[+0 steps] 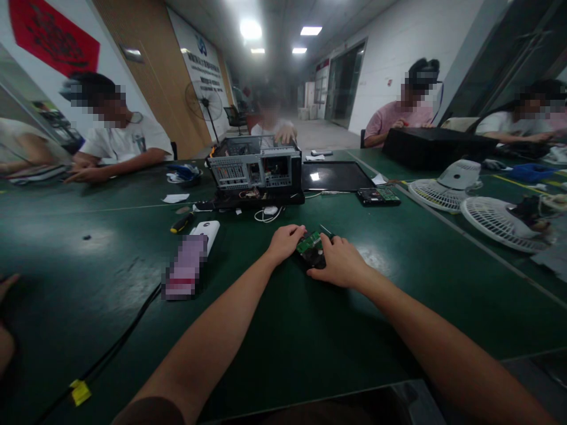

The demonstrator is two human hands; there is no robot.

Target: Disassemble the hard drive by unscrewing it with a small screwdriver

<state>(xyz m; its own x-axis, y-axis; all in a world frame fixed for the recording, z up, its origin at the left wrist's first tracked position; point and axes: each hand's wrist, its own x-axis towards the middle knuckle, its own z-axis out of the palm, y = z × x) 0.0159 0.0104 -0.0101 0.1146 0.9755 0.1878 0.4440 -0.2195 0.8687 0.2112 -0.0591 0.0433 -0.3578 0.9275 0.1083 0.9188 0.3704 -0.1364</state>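
Observation:
A hard drive point(313, 257) with its green circuit board facing up is between my two hands, low over the green table. My left hand point(286, 243) grips its left edge, thumb and fingers close together. From the other side my right hand point(343, 261) is closed round the right edge, thumb at the near corner. A thin metal shaft, like a screwdriver's point(326, 229), shows just beyond my right fingers; whether I hold it or it lies on the table, I cannot tell. The drive's underside is hidden.
An opened computer case point(254, 168) stands ahead, a person behind it. A second hard drive point(378, 196) lies by a black panel point(336, 176). Left are a yellow-black screwdriver point(181, 223) and a phone-like device point(190, 260) with cables. White fan parts point(500, 221) lie right; other people sit around.

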